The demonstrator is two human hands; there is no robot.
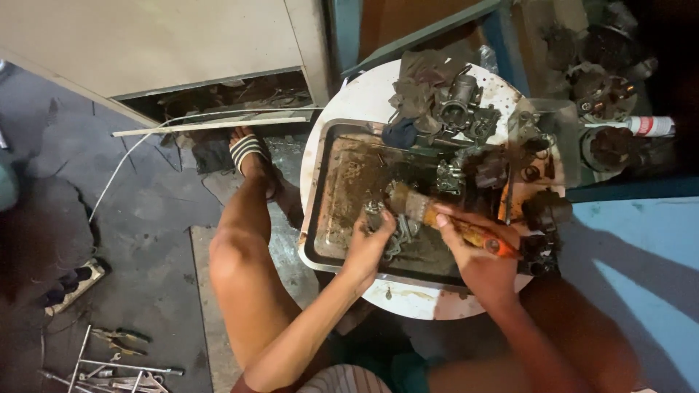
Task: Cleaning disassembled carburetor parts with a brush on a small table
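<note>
Holding a small metal part in my left hand, I am keeping it low over the dirty tray, fingers closed round it. My right hand is gripping a brush by its orange handle, the bristle end lying against the part. The tray is sitting on a round white surface, its floor coated with brown grime; a few loose metal bits are lying in it just below the part.

Judged step: scrubbing the part clean with the brush, work under way, not finished, since the part is looking dark and soiled. What the next stroke calls for, in my judgement: a firm hold with the left hand, and turning the part so that unbrushed faces meet the bristles.

Beyond the tray a carburettor and grey rags are lying on the surface; more greasy parts are crowding the tray's right edge. Hand tools are lying on the floor, well apart to the left, and a spray can is lying far right.
</note>
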